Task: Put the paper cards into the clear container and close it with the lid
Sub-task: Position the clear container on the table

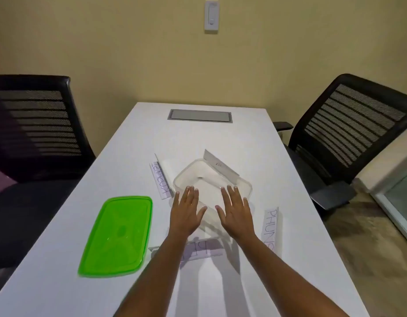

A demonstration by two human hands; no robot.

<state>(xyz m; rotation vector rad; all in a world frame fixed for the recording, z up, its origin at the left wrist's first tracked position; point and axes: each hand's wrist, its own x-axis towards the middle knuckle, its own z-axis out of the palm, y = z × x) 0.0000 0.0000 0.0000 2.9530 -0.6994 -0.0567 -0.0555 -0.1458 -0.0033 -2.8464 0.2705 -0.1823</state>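
A clear container (241,183) stands on the white table (262,143), empty as far as I can see. Folded paper cards with handwriting lie around it: one on its left (162,180), one against its far rim (220,165), one to the right (270,227), and one in front (202,249), partly hidden by my arms. The green lid (117,236) lies flat to the left. My left hand (186,211) and my right hand (235,211) hover palm down over the container's near side, fingers spread, holding nothing.
Black mesh chairs stand at the left (35,124) and at the right (349,131) of the table. A grey cable hatch (200,115) is set into the table's far end. The wall is close behind it.
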